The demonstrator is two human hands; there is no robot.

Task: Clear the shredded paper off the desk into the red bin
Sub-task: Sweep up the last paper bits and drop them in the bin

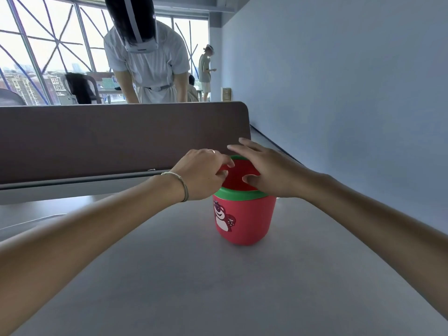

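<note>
A red bin with a green rim and a bear picture stands upright on the grey desk. Both my hands hover over its mouth. My left hand has its fingers curled downward at the bin's left rim; I cannot see whether it holds paper. My right hand is spread with straight fingers over the right side of the opening and holds nothing. No shredded paper shows on the desk, and the bin's inside is mostly hidden by my hands.
A brown divider panel runs along the desk's far edge just behind the bin. Beyond it a person in white leans forward. A pale wall lies to the right.
</note>
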